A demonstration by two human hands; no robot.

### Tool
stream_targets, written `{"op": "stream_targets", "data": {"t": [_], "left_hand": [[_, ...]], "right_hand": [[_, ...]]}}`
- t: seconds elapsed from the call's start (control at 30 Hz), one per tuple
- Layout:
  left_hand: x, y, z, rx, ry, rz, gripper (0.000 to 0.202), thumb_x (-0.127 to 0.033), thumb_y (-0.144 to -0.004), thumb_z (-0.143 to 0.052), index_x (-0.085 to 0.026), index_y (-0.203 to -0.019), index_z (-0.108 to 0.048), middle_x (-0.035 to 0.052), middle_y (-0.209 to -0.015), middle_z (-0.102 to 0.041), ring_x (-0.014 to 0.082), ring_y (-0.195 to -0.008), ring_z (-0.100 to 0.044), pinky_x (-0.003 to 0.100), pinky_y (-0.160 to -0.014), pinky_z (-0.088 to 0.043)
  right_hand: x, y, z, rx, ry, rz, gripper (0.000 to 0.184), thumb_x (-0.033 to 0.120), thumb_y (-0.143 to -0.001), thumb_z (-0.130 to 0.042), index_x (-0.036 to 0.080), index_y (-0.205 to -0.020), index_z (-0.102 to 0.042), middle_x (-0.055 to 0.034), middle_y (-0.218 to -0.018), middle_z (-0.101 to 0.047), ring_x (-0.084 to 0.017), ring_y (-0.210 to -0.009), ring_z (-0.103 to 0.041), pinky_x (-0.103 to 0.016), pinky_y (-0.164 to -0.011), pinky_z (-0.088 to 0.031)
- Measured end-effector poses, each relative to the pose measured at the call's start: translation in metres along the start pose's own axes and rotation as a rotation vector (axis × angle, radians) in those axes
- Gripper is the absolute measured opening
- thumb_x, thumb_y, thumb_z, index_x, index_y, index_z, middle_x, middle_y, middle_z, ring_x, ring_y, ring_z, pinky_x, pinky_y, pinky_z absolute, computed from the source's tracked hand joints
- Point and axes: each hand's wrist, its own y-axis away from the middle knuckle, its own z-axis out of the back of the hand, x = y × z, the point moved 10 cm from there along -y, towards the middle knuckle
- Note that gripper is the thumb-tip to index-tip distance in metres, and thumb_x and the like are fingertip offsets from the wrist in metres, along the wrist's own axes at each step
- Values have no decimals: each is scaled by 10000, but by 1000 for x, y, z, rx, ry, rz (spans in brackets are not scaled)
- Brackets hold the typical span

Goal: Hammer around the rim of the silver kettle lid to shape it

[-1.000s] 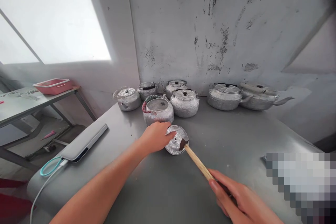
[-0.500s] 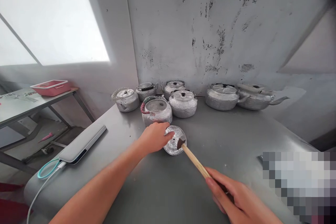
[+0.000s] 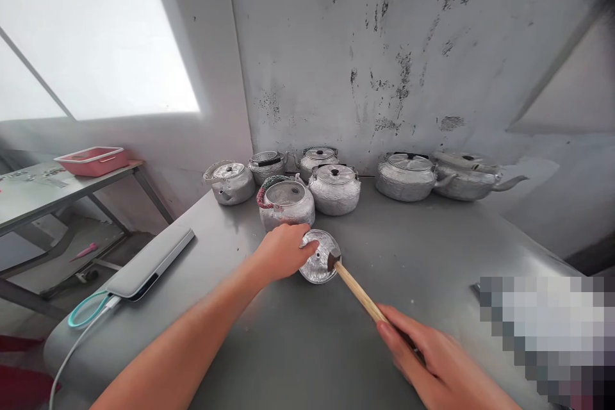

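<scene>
My left hand (image 3: 283, 250) is closed on the left edge of a round, dented aluminium kettle lid (image 3: 321, 272), thumb lying on top. A small hole shows in the lid's middle. My right hand (image 3: 418, 349) grips the pale wooden handle of a tool with a dark brown head (image 3: 358, 291). That head rests against the lid's right part; whether it is bristle or solid I cannot tell. Just behind my left hand stands a lidless aluminium kettle (image 3: 288, 208), its handle wrapped in red and green cord.
Several aluminium kettles, such as a lidded one (image 3: 335, 192), stand along the wall. A grey power bank (image 3: 151, 266) with a white cable lies on the grey table (image 3: 298, 352) at left. A blurred patch (image 3: 552, 327) covers the right side. Another table bears a pink basket (image 3: 96, 163).
The tool's dark head has shifted slightly to the right across the lid, toward its rim. My left hand and the lid have stayed in place.
</scene>
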Motion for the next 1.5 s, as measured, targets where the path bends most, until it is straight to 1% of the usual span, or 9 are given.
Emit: {"op": "stream_targets", "data": {"t": [0.27,0.4,0.57,0.83,1.03,1.17,1.27,1.4,1.5], "left_hand": [[2,0,-1,5,1,18,309,-465,-975,-447,-210,-887,-598,88,-865,-700,264,-829,-676,295,-589,-390],[2,0,-1,6,3,13,301,-461,-972,-447,-216,-894,-602,89,-900,-708,269,-865,-672,295,-618,-408],[2,0,-2,-3,2,7,298,-460,-968,-439,-220,-884,-593,86,-892,-703,269,-855,-662,298,-621,-400],[3,-1,-3,1,1,4,307,-460,-972,-435,-212,-882,-594,95,-905,-699,268,-869,-661,300,-642,-421],[6,-2,-5,1,1,2,313,-469,-969,-442,-210,-873,-589,95,-921,-706,271,-888,-673,292,-641,-434],[8,-1,-6,-5,6,9,292,-466,-957,-458,-218,-896,-598,95,-948,-712,290,-923,-677,300,-656,-459],[9,0,-7,-11,17,15,296,-478,-953,-465,-220,-966,-610,100,-985,-718,304,-949,-683,321,-701,-487],[10,0,-8,-29,34,30,351,-515,-940,-487,-229,-1114,-592,107,-1017,-721,325,-972,-687,344,-730,-502],[9,0,-8,-28,45,25,364,-529,-929,-500,-238,-1123,-602,105,-1004,-722,328,-967,-688,342,-718,-498]], "right_hand": [[8,1,11,-104,-49,18,327,453,-982,-406,274,-797,-607,15,-646,-629,-175,-559,-573,-239,-484,-419],[4,-1,-1,22,-94,-26,356,464,-994,-395,266,-773,-591,26,-638,-579,-158,-552,-526,-222,-486,-425],[12,-2,8,-49,-176,-8,350,479,-977,-429,263,-771,-610,28,-605,-593,-154,-525,-534,-221,-469,-419],[17,-3,6,10,-309,-72,368,511,-960,-435,257,-714,-540,43,-594,-496,-137,-514,-449,-225,-469,-389],[-3,4,-20,180,-595,-324,412,644,-903,-433,252,-812,-522,72,-649,-426,-89,-459,-293,-204,-392,-271],[-4,11,-19,220,-764,-488,346,584,-884,-504,251,-959,-564,44,-759,-558,-68,-436,-374,-199,-407,-334],[7,10,-10,235,-866,-566,334,568,-884,-504,265,-1013,-564,43,-757,-574,-63,-426,-396,-187,-394,-305],[34,-4,3,250,-808,-459,398,591,-902,-485,222,-776,-563,61,-560,-476,-64,-419,-348,-183,-421,-307],[37,-14,15,90,-820,-392,358,587,-831,-592,234,-877,-621,42,-655,-564,-76,-436,-387,-207,-429,-342]]}}
